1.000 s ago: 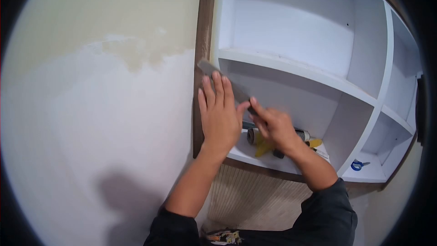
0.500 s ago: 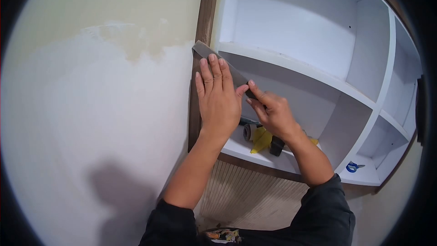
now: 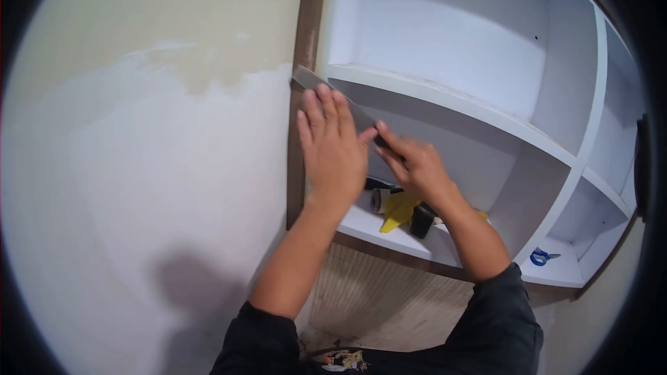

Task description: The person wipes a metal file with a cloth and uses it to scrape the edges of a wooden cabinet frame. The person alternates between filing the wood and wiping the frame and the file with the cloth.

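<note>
A long grey metal file [image 3: 356, 113] lies slantwise against the dark wood trim [image 3: 306, 38] at the cabinet's left edge. Its tip reaches the corner where the trim meets the wall. My right hand [image 3: 417, 167] grips the dark handle end, with the index finger stretched along it. My left hand [image 3: 335, 156] is laid on the file with its fingers extended, pressing it toward the trim; its thumb touches near the handle. The underside of the file is hidden.
Behind my hands is a white shelf cabinet [image 3: 451, 101]. A roll [image 3: 379, 201], a yellow piece [image 3: 399, 212] and a black object [image 3: 422, 220] lie on its lower shelf. Blue-handled scissors [image 3: 540, 257] lie farther right. The wall [image 3: 160, 160] on the left is partly whitened.
The file and both hands have shifted only slightly along the trim, holding the same grip. The view has tilted a little.
</note>
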A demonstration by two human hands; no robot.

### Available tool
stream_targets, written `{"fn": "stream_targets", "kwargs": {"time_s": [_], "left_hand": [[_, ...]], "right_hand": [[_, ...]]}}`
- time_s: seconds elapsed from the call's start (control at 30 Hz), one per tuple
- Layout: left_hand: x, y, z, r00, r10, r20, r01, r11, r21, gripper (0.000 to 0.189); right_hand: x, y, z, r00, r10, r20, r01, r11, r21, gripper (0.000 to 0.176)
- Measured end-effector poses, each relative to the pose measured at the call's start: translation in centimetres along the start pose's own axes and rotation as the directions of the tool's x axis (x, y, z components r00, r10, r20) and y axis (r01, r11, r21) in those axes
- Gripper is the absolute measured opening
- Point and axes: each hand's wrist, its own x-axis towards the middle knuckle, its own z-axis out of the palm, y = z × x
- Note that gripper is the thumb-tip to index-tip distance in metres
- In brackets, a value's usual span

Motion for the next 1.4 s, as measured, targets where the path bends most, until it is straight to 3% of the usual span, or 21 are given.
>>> {"fn": "stream_targets", "kwargs": {"time_s": [0.17,0.33,0.53,0.63,0.83,0.97,1.07,1.4], "left_hand": [[-0.8,0.7,-0.2,1.0,-0.002,0.019,0.002,1.0,0.006,0.076],[0.8,0.2,0.1,1.0,0.006,-0.024,-0.005,0.998,0.064,0.076],[-1.4,1.2,-0.5,0.999,0.0,0.044,-0.001,1.0,0.026,0.076],[0.9,0.6,-0.8,1.0,-0.01,0.025,0.008,0.998,0.068,0.075],[-1.9,1.0,-0.9,0.999,-0.005,0.054,0.006,1.0,-0.017,0.074],[0.5,0.4,-0.5,1.0,-0.01,0.004,0.01,1.0,0.023,0.074],[-1.0,0.8,-0.5,1.0,-0.009,0.029,0.009,1.0,-0.014,0.074],[-2.3,1.5,-0.8,0.996,-0.042,0.076,0.044,0.999,-0.032,0.079]], "right_hand": [[-0.6,-0.5,0.0,0.999,0.034,0.015,-0.034,0.999,0.023,0.057],[1.4,0.4,0.5,0.998,-0.038,-0.056,0.04,0.999,0.035,0.056],[-0.2,-0.1,0.5,1.0,-0.002,-0.029,0.004,0.998,0.055,0.057],[1.2,-0.1,0.3,0.998,-0.034,-0.05,0.036,0.999,0.04,0.058],[-1.0,-0.2,1.0,1.0,0.001,-0.022,-0.001,1.0,0.029,0.059],[1.6,0.0,0.8,0.998,-0.03,-0.05,0.033,0.998,0.052,0.06],[-0.9,-1.0,0.0,0.999,0.041,0.03,-0.041,0.999,0.002,0.059],[-1.4,-0.6,0.1,1.0,0.004,0.001,-0.004,1.0,0.027,0.062]]}}
